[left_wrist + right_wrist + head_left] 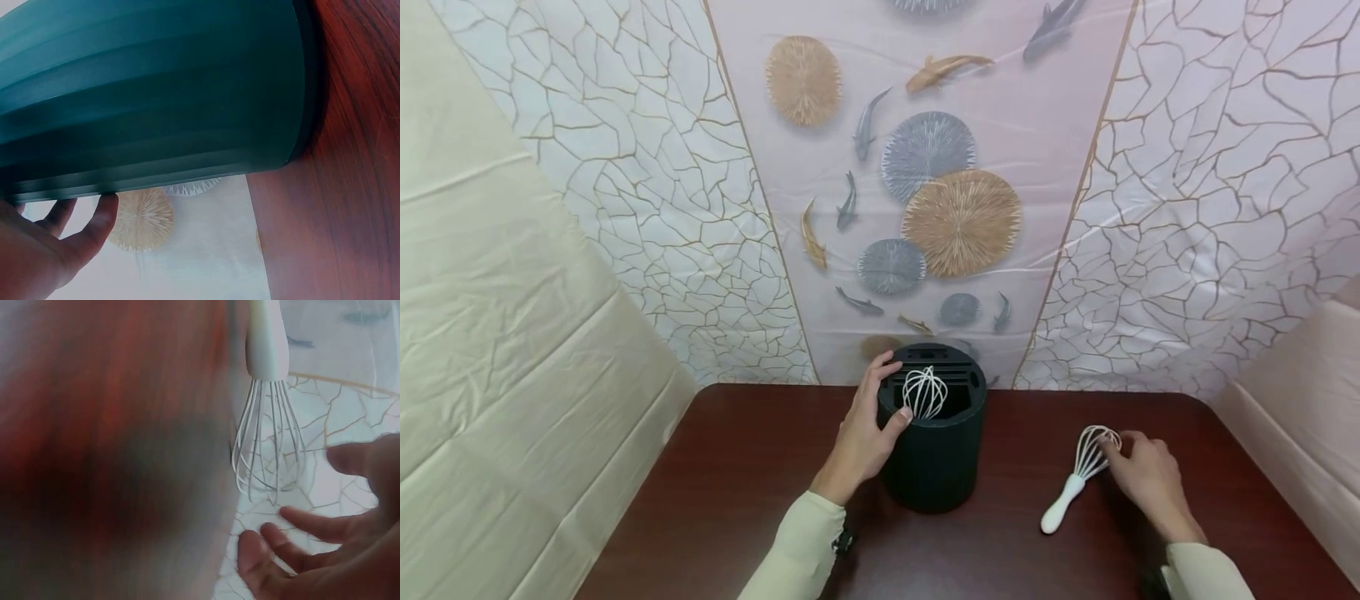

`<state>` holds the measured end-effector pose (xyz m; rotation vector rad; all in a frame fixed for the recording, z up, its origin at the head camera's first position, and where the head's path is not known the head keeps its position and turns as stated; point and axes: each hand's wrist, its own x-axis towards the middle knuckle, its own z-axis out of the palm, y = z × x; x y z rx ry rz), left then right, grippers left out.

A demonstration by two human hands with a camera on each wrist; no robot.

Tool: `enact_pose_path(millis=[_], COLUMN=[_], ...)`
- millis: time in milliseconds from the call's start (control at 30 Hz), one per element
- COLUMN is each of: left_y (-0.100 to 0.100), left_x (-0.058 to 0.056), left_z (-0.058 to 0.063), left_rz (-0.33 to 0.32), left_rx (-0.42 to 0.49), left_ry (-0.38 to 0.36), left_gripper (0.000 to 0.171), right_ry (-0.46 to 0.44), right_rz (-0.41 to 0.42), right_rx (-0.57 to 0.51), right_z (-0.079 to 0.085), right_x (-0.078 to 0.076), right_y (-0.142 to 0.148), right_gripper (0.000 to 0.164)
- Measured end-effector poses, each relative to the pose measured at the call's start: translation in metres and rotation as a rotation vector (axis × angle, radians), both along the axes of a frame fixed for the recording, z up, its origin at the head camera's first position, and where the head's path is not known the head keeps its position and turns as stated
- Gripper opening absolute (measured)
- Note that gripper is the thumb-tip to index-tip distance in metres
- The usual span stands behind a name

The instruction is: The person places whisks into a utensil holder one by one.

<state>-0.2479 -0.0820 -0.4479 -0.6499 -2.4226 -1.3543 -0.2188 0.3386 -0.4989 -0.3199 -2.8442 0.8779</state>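
A dark green, ribbed utensil holder (931, 467) stands upright on the table, its top divided into slots. My left hand (867, 429) holds its left side near the rim, thumb toward the front and fingers farther back. White whisk wires (925, 392) show in the large compartment; that whisk's lower part is hidden inside. To the right, a second whisk (1063, 503) with a white handle lies on the table, handle toward me. My right hand (1150, 479) is at its wire end; in the right wrist view, its spread fingers (312, 526) are apart from the wires (270, 444).
The dark red-brown wooden table (737, 500) has rounded far corners. A patterned cloth (662, 208) hangs behind it, printed with fish and round shapes. Cream fabric (497, 333) slopes down along the left side, and more hangs at the right.
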Motion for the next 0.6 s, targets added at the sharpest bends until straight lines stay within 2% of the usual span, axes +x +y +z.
enact_pose_path(millis=[100,233,300,367,467,600], left_y=[-0.001,-0.003,-0.003,-0.002,-0.002,-0.001], left_x=[0.000,0.001,0.001,0.001,0.002,0.004], left_z=[0.003,0.005,0.005,0.004,0.003,0.001], left_rz=[-0.006,-0.006,-0.003,-0.001,-0.003,-0.001], left_rx=[-0.005,-0.013,-0.014,-0.013,-0.008,0.002], left_ry=[0.021,0.028,0.026,0.020,0.011,0.003], left_gripper=[0.063,0.063,0.063,0.063,0.063,0.064], right_ry=[-0.077,-0.165,-0.195,-0.212,-0.220,-0.191], right_rz=[-0.007,0.040,0.056,0.048,0.033,0.029], right_rx=[0.028,-0.145,-0.248,-0.304,-0.282,-0.188], right_z=[0.002,-0.002,-0.005,-0.009,-0.012,-0.014], right_x=[0.014,0.027,0.030,0.031,0.030,0.025], right_y=[-0.006,-0.017,-0.023,-0.027,-0.031,-0.036], right_gripper=[0.069,0.066,0.065,0.063,0.056,0.047])
